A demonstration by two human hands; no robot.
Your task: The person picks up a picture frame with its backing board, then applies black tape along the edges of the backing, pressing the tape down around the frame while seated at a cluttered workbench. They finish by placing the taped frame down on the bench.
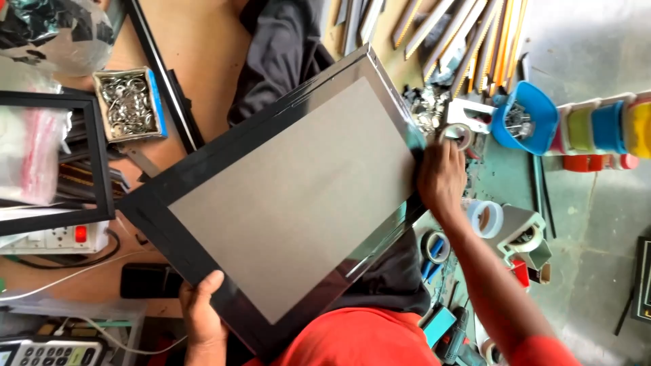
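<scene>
Two hands on frame (285,196) | left hand (201,315) pinches bottom edge, right hand (442,177) presses flat on side | I judge it stiff, light, glossy-slippery; hold by rails.

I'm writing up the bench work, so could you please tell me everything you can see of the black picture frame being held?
The picture frame is a large rectangle seen from the back: a glossy black border around a plain grey-brown backing board, with black tape along the board's edges. It is held tilted and turned diagonally above the cluttered bench. The left hand grips its near lower edge, thumb on the border; the right hand presses on its right edge. It hides part of a dark cloth behind it.
</scene>
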